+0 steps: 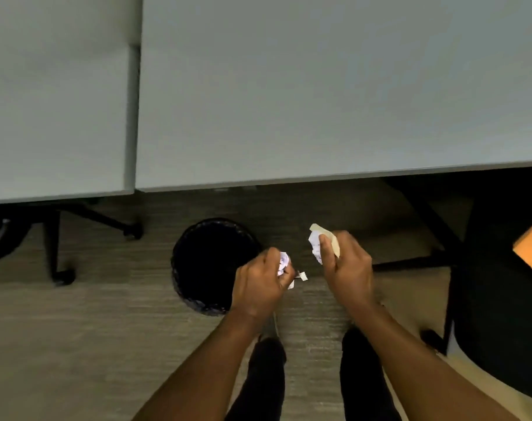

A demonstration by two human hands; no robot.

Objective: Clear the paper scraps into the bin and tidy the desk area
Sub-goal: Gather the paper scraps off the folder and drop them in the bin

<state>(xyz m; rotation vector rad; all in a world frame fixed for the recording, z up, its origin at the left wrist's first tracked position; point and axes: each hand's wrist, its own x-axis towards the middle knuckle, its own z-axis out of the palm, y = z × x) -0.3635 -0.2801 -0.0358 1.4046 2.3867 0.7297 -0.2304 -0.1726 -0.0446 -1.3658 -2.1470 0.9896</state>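
Head view looks straight down past the front edge of the pale grey tabletop [319, 86] to the carpeted floor [76, 329] where I stand. My left hand [258, 287] is curled into a fist, its grip clamped on a crumpled white paper scrap [283, 262] that shows between thumb and fingers. This hand sits over the right rim of the round black bin [208, 265], which stands on the floor just in front of the tabletop edge. Near the left hand's knuckles, a few small white paper bits [301, 276] show against the carpet; I cannot tell whether they are in the air or lying on the floor.

My right hand [346, 265] is to the right of the bin, apart from it, and its grip is closed around a wad of paper [317, 244]: crumpled white sheet and a cream-coloured piece sticking out above the thumb. The two hands are near each other but not touching.

A second pale tabletop [55, 101] stands to the left, separated from the first by a narrow seam. Under it are black legs with castors [64, 276]. On the right, a dark chair [501, 284] sits beside the black frame of the desk, and an orange shape [531, 247] cuts in at the picture's right edge. My dark trouser legs [361, 375] show below my forearms.
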